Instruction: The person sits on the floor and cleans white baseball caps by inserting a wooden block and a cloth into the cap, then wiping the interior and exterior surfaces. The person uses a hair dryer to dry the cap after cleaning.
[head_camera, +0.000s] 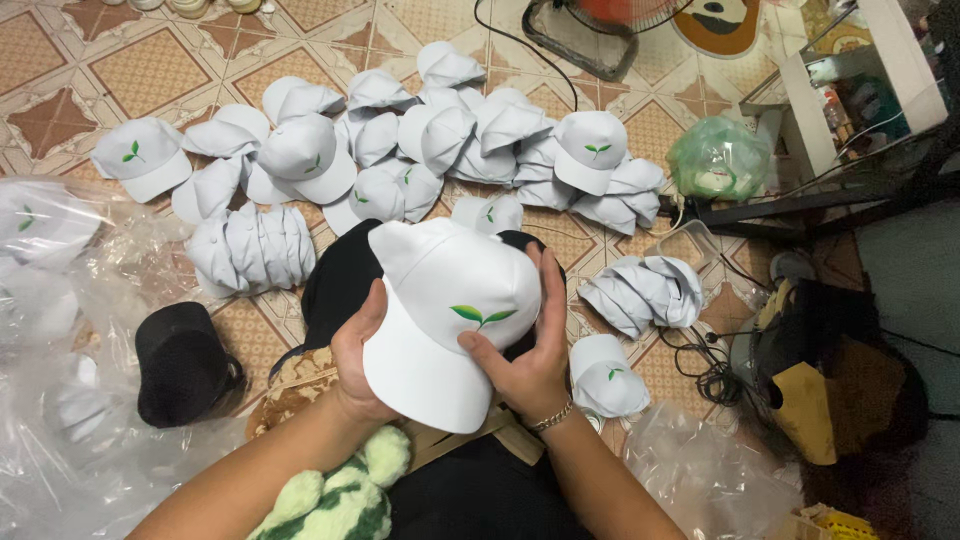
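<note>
I hold a white cap (445, 300) with a green leaf mark on its front, brim toward me, over my lap. My left hand (352, 355) grips its left side under the brim. My right hand (525, 350), with a gold bracelet at the wrist, clasps the right side, thumb near the leaf mark. Beyond it, many white caps of the same kind (400, 150) lie heaped on the tiled floor, some nested in stacks (262, 245).
A black cap (180, 365) lies at the left beside crumpled clear plastic bags (60, 330). A stack of caps (645, 290) and a single cap (607, 377) lie at the right. Cables, a fan base (590, 35), a green bag (718, 160) and a dark machine (830, 370) stand at right.
</note>
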